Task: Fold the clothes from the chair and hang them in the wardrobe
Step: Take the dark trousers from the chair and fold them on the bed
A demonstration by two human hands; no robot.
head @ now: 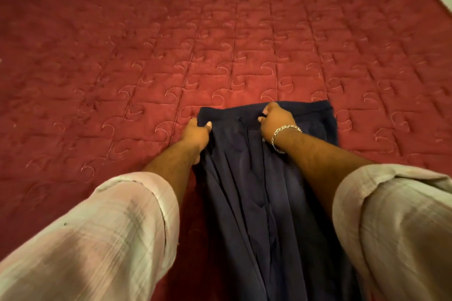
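Dark navy on deep red, as I see it from the head view.
The garment (264,178) I hold is plain navy blue; the mattress (171,44) is red, quilted with paler stitched squares and curls; my rolled sleeves (110,227) are pale pink with a faint check; the bracelet (285,135) is silver.

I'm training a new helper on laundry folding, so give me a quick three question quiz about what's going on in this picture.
1. True or false: the dark navy garment lies on the red quilted mattress.
2. Which wrist wears the chain bracelet? A) left B) right C) neither
3. Fill in: the left hand grips the garment's ____ edge.

Key: 1 true. 2 B; it sits behind the right hand, which also grips the garment. 3 left.
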